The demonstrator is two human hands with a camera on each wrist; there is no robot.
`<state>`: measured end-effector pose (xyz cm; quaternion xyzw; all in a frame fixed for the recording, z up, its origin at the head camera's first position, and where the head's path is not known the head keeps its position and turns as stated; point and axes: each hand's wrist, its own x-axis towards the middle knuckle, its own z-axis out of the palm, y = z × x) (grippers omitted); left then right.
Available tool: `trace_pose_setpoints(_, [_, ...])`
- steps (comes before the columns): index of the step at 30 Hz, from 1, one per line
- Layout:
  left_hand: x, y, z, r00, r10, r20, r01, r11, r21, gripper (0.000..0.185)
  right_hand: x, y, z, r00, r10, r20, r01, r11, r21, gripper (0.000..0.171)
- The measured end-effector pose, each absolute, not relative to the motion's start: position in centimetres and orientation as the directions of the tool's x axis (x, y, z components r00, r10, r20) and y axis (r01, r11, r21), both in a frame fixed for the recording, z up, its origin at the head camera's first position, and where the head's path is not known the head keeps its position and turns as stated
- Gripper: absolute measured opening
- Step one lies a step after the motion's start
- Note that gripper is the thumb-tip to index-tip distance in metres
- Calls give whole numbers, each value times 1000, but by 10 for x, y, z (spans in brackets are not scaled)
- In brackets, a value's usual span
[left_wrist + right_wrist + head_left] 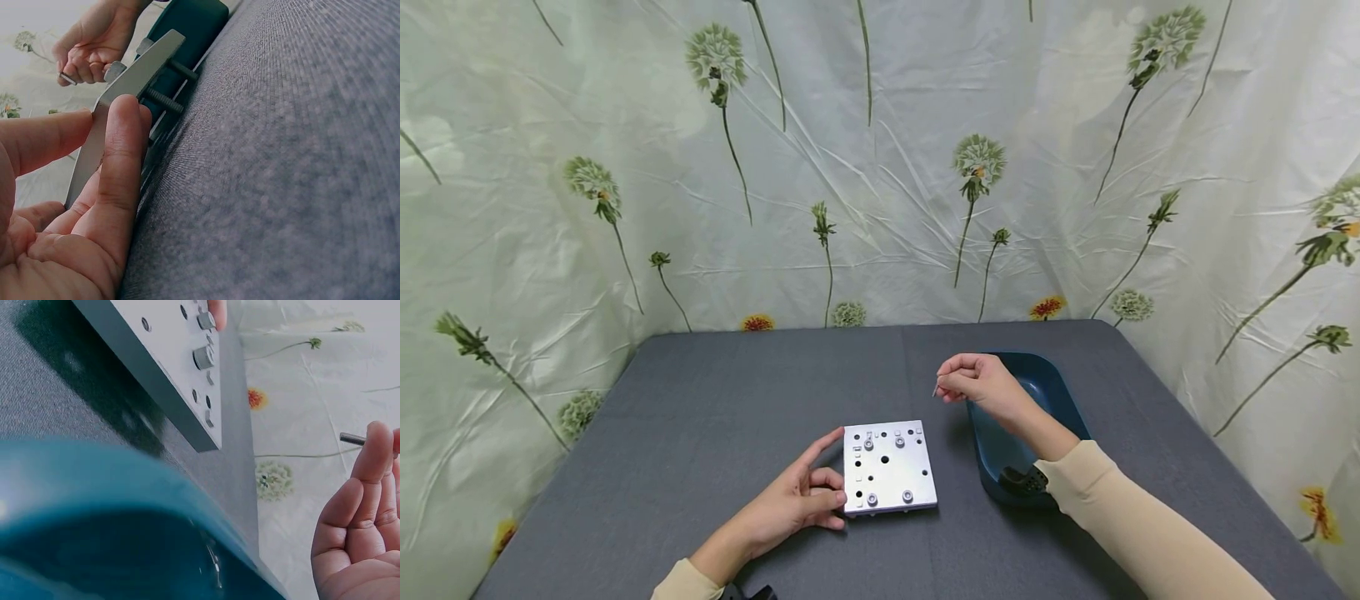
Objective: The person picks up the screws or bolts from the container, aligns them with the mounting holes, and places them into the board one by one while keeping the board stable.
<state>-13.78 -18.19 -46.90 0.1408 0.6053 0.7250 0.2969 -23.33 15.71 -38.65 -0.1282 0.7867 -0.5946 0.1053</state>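
Observation:
A square silver metal plate [891, 467] with drilled holes carries several socket-head screws, one being the screw [907, 496] at the near right. Threaded screw ends [164, 100] stick out below it in the left wrist view. At the plate's left edge, my left hand [797, 500] grips it between thumb and fingers, the index finger reaching to the far corner. My right hand [981, 385] is raised to the right of the plate, beside the bin's far left rim. Between its thumb and fingertips it pinches a small metal pin [352, 438].
A dark teal plastic bin [987, 442] stands right of the plate, under my right forearm. Grey cloth [760, 383] covers the table. Behind and at the sides hangs a pale curtain [880, 167] with a dandelion print.

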Motion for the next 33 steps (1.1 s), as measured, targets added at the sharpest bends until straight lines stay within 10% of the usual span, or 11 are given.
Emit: trace_pose_setpoints(33, [-141, -184, -474, -789, 600, -131, -235, -98, 967, 97, -237, 137, -395, -903, -416, -106, -76, 397, -915, 18])
